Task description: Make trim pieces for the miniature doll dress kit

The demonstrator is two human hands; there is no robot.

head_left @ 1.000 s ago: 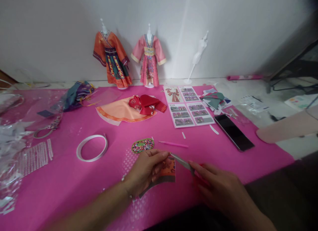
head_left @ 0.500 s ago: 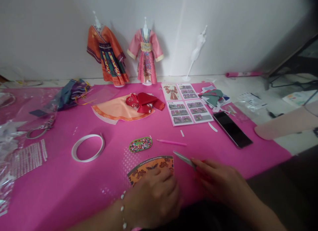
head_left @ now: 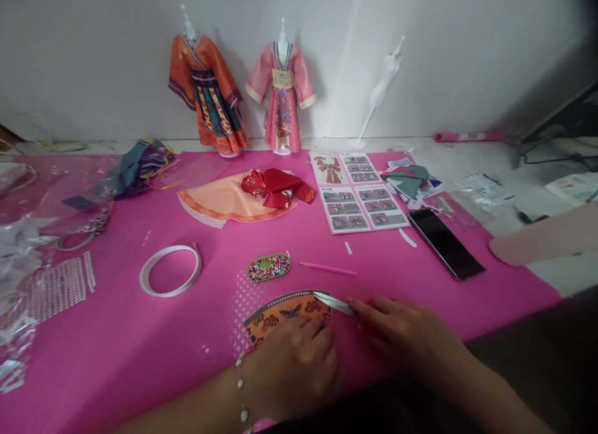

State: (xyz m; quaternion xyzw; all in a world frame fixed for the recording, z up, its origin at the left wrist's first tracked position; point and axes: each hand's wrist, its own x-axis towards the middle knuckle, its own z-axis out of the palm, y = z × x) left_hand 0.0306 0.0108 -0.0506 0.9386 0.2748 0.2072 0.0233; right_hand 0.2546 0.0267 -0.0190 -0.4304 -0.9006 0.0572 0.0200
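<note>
My left hand (head_left: pixel 299 365), with a beaded bracelet at its wrist, rests with curled fingers on an orange patterned fabric piece (head_left: pixel 275 316), pressing it against the pink mat. The fabric has a curved grey edge with a row of white dots and a dark butterfly print; its lower part is hidden under the hand. My right hand (head_left: pixel 397 334) grips scissors (head_left: pixel 343 306) with red handles. Their blades point left, and the tips lie over the fabric's upper right corner. Just beyond the fabric are a green oval tray of colourful beads (head_left: pixel 268 268) and a pink pen-like stick (head_left: pixel 329 269).
On the pink mat (head_left: pixel 116 353) lie a white tape roll (head_left: pixel 170 271), a peach and red garment (head_left: pixel 252 194), an instruction sheet (head_left: pixel 357 194) and a phone (head_left: pixel 446 244). Two dressed mannequins (head_left: pixel 205 98) and a bare white one (head_left: pixel 385 79) stand along the wall. Plastic bags (head_left: pixel 28 253) spread at left.
The scissors have moved left, from beside the fabric to over its upper right corner. My left hand stays on the fabric. The whole view has shifted slightly.
</note>
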